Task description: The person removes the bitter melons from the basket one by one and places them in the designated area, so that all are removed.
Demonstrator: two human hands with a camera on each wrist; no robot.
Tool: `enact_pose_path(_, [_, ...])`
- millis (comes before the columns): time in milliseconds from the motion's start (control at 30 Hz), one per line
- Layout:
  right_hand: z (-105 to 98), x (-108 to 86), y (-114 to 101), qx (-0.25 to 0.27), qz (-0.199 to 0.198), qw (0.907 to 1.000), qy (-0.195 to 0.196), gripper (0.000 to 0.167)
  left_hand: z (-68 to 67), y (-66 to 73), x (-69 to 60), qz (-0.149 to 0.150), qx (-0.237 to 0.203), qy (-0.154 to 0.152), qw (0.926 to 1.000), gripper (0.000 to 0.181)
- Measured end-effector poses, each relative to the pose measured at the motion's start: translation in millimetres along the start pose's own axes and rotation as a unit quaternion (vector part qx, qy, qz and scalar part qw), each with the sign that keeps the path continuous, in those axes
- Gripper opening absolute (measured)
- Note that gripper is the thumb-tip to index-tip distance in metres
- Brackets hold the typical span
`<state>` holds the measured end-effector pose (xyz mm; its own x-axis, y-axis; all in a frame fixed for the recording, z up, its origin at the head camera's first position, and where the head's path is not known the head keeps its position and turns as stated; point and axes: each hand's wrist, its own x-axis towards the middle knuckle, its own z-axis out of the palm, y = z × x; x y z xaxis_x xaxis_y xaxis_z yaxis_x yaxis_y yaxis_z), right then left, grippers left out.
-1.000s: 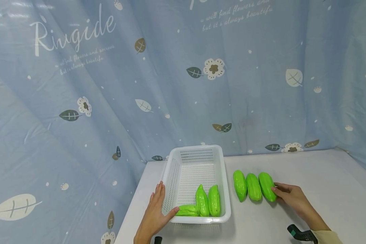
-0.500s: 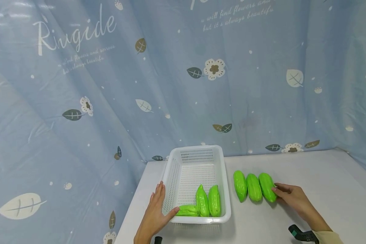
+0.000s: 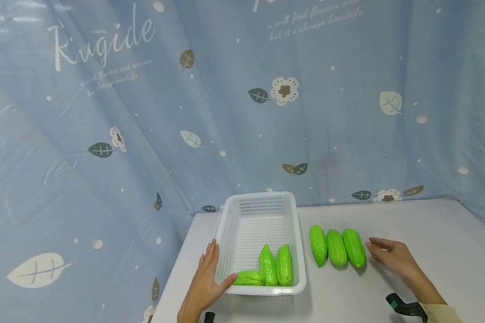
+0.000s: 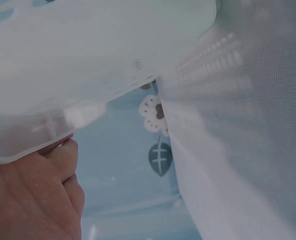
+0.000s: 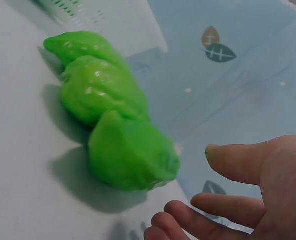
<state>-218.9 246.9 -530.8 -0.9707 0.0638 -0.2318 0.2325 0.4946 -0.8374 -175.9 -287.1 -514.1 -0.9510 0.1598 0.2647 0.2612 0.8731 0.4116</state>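
— Where do we see the green gourds (image 3: 337, 247)?
— We see three in a row right of the white basket (image 3: 301, 264), three inside its near end.
— And the hands?
— The left hand (image 3: 204, 278) rests on the basket's left rim, fingers straight. Farther right of it, the right hand (image 3: 394, 256) grips nothing, fingers relaxed beside the last gourd (image 3: 354, 248).

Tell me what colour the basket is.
White; the basket shows best in the head view.
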Motion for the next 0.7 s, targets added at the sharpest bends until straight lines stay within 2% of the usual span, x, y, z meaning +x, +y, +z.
enact_pose_path(167, [-5, -5.8, -15, -0.003, -0.018, 0.9998, 0.013, 0.081, -1.4, -0.1, 0.9, 0.005, 0.002, -0.001, 1.0, 0.105])
enact_pose_path(367, [-5, -15.1, -40, 0.002, -0.081, 0.9957, 0.045, 0.073, -2.9, 0.6, 2.8, 0.007, 0.0, 0.004, 1.0, 0.106])
enact_pose_path(700, [6, -29.1, -88, 0.006, -0.154, 0.9875, 0.035, 0.061, -2.2, 2.4, -0.3, -0.009, -0.008, -0.005, 0.9999, 0.107])
